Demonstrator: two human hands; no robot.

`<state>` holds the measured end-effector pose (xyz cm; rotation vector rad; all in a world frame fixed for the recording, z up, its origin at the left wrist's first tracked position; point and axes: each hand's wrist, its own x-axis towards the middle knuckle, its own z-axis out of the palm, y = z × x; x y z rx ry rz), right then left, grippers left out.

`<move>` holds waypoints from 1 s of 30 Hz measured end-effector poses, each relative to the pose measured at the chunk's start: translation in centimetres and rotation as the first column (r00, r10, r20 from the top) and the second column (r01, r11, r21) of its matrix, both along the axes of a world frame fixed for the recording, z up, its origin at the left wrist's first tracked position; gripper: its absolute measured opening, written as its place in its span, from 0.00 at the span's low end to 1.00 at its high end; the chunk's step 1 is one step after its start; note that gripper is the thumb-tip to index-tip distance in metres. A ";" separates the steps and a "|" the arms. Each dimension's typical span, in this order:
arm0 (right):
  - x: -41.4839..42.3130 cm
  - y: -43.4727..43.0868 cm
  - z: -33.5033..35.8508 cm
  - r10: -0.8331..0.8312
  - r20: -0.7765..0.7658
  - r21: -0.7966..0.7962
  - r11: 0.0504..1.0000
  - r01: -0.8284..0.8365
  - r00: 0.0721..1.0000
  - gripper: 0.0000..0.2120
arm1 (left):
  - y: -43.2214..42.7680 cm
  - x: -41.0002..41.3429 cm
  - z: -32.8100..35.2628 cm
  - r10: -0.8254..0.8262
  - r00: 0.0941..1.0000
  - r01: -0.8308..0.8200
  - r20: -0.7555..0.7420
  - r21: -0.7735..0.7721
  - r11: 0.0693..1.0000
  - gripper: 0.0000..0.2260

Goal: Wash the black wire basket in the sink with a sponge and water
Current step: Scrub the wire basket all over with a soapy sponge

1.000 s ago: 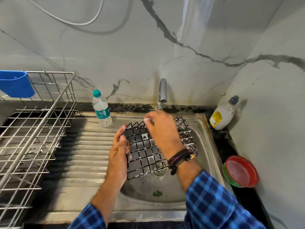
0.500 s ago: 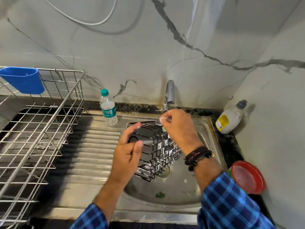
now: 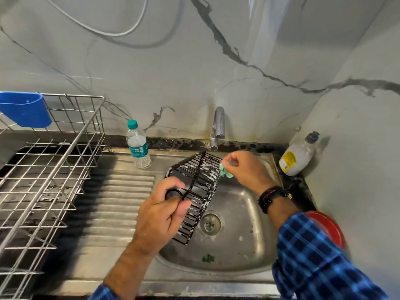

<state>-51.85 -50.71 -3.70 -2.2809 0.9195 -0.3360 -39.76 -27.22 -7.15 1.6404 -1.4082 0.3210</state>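
Observation:
The black wire basket [image 3: 195,187] is held tilted over the steel sink [image 3: 244,234], its wires streaked with white foam. My left hand [image 3: 161,215] grips its near left edge by a round black fitting. My right hand [image 3: 244,169] pinches a green sponge [image 3: 225,171] against the basket's far right corner, just below the tap [image 3: 217,128]. No water runs from the tap. Foam flecks lie in the sink bowl around the drain [image 3: 210,223].
A metal dish rack [image 3: 43,174] with a blue plastic cup [image 3: 25,109] stands at the left. A water bottle [image 3: 138,146] stands behind the ribbed drainboard [image 3: 112,208]. A soap bottle [image 3: 299,154] leans in the right corner. Red plates [image 3: 329,226] lie on the right counter.
The basket has been turned from facing me to edge-on and tilted. My left hand shifted down to its near edge; my right hand with the sponge moved right to the far corner.

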 end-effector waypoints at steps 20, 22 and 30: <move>-1.6 7.7 3.7 0.185 0.327 -0.297 0.951 -0.085 0.927 0.03 | -3.2 0.8 0.7 -0.094 0.995 0.088 0.033 0.151 0.985 0.23; -2.6 7.6 2.7 0.199 0.337 -0.367 0.928 -0.066 0.920 0.03 | -3.3 0.8 0.7 -0.092 0.996 0.089 0.013 0.141 0.986 0.23; -3.7 8.0 1.1 -0.063 0.455 -0.126 0.983 0.134 0.888 0.03 | -3.2 1.0 0.8 -0.090 0.990 0.101 -0.113 0.096 0.990 0.22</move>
